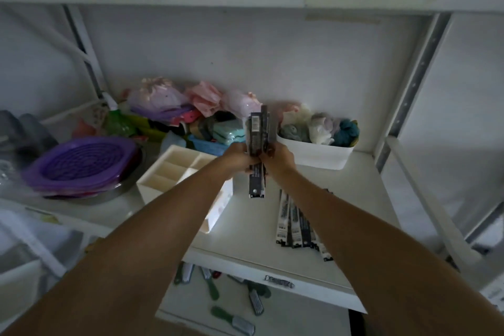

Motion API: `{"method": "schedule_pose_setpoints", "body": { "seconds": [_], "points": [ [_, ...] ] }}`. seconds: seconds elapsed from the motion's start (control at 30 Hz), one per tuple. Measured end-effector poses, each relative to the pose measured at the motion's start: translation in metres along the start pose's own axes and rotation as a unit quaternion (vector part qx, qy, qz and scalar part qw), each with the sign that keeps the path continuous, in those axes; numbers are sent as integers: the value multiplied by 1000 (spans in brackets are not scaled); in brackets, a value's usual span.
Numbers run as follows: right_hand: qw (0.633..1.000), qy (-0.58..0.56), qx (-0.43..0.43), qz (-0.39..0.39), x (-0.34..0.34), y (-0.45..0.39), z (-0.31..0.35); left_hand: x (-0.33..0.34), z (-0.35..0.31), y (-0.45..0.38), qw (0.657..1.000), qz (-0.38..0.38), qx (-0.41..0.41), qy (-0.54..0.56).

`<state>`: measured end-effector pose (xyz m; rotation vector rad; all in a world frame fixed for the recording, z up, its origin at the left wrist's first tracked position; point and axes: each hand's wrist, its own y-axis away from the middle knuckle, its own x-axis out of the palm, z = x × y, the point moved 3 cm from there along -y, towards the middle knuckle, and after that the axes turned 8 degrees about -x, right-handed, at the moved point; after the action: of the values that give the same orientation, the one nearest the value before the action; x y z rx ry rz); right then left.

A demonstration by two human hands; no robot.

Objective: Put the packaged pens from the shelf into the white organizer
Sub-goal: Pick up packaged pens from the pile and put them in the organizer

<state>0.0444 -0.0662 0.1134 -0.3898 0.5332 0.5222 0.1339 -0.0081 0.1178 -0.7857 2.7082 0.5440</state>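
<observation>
A: Baskets [79, 163], purple and stacked, sit at the far left of the shelf [245, 226], atop a metal bowl. What comes next to them?

B: The white organizer [177, 169], just right of the baskets. Your left forearm crosses over its near corner, and the compartments you can see hold nothing.

A: And your hands?

B: Your left hand [237, 155] and your right hand [278, 155] meet above the shelf, both closed around one upright bundle of packaged pens [257, 150]. The dark packets stick out above and below your fingers, a barcode showing near the top.

A: Are more pens lying about?

B: Yes, a fanned row of packaged pens [297, 224] lies flat on the shelf under your right forearm, near the front edge, well apart from the organizer.

A: Anything further right?

B: A white bin [316, 153] of soft, pale and teal items stands behind your right hand. A jumble of pink and purple goods [191, 106] lines the back wall. Green-handled brushes [212, 286] lie on the lower level.
</observation>
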Motion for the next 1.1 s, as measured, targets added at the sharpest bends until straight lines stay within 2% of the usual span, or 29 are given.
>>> {"method": "schedule_pose_setpoints", "body": {
  "seconds": [0.23,0.37,0.47,0.63,0.73,0.87,1.0,1.1],
  "points": [
    [996,32,-76,-40,70,-39,94,-120,-4,-23,999,23,49,6],
    [994,37,-62,-86,120,-55,129,-181,5,-42,997,47,61,-8],
    [993,5,-39,-109,147,-59,141,-207,13,-54,992,55,102,-45],
    [992,31,-9,-120,168,-54,136,-217,34,-69,976,10,160,-146],
    [992,71,31,-99,171,-51,123,-208,50,-78,977,30,167,-132],
    [990,118,50,-50,173,-51,112,-201,64,-90,965,76,147,-203],
    [989,104,63,-81,165,-50,116,-214,62,-99,982,81,126,-116],
    [983,109,68,-131,159,-48,121,-220,53,-99,981,49,161,-94]
  ]
}}
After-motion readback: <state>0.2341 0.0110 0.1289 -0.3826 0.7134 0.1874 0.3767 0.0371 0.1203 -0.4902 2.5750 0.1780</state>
